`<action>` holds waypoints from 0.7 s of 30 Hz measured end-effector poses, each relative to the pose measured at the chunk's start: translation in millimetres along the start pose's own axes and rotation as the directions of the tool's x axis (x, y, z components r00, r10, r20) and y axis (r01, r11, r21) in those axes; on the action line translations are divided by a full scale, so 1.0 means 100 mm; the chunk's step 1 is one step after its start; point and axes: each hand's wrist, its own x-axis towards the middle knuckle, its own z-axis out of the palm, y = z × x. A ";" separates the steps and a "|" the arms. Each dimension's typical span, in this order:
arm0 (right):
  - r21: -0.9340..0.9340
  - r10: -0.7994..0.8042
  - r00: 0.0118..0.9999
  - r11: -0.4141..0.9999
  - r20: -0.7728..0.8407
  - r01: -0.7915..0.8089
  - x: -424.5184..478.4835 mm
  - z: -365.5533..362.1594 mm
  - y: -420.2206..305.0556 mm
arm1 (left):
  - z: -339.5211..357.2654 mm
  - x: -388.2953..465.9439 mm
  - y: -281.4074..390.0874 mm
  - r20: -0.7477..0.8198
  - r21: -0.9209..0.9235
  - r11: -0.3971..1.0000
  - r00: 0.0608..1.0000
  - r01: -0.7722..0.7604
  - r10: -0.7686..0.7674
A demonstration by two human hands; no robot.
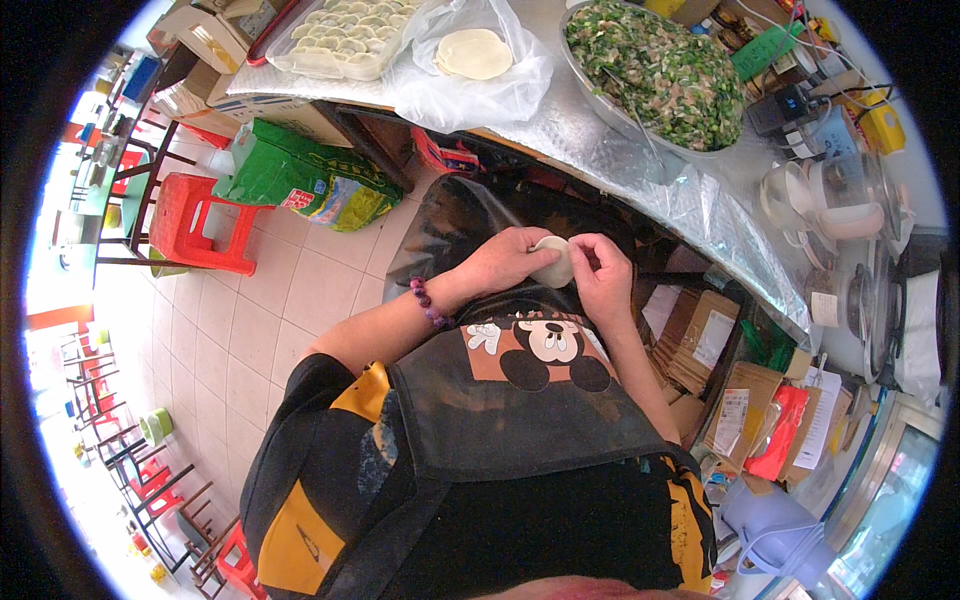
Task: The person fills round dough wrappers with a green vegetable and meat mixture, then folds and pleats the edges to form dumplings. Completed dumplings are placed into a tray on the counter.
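Over the lap, my left hand (517, 255) holds a round dough wrapper (553, 264) at its left edge, thumb lying on top. The fingertips of my right hand (601, 270) pinch the same wrapper's right edge. A stack of round wrappers (474, 54) rests on a clear plastic bag (450, 101) on the foil-covered table (544, 139). To its left stands a plastic tray (337, 69) with rows of folded dumplings (349, 34). At the right, a large metal bowl (581, 67) contains green and pinkish chopped filling (660, 71), with a metal utensil (637, 112) stuck in it.
A red plastic stool (199, 225) and a green sack (300, 176) stand on the tiled floor at left. Cardboard pieces (705, 330) fill a shelf under the table at right. Glass-lidded pots (855, 187), a black charger (780, 109) and cables crowd the table's right end.
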 end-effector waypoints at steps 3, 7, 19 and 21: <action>-0.001 0.002 1.000 1.000 0.014 -0.002 0.00 0.00 -0.01 | 0.01 0.02 -0.05 0.000 -0.019 1.000 1.000 -0.005 0.005; 0.006 0.005 1.000 1.000 0.027 -0.006 -0.01 0.01 0.04 | 0.02 0.02 -0.06 0.005 -0.035 0.999 1.000 -0.002 0.002; 0.001 0.009 0.999 1.000 0.039 -0.009 0.00 -0.01 -0.01 | 0.01 0.03 -0.03 0.023 -0.010 1.000 1.000 0.011 -0.010; -0.001 0.005 0.999 1.000 0.038 -0.005 0.01 -0.01 -0.02 | 0.01 0.03 -0.02 0.023 -0.005 1.000 1.000 0.010 -0.010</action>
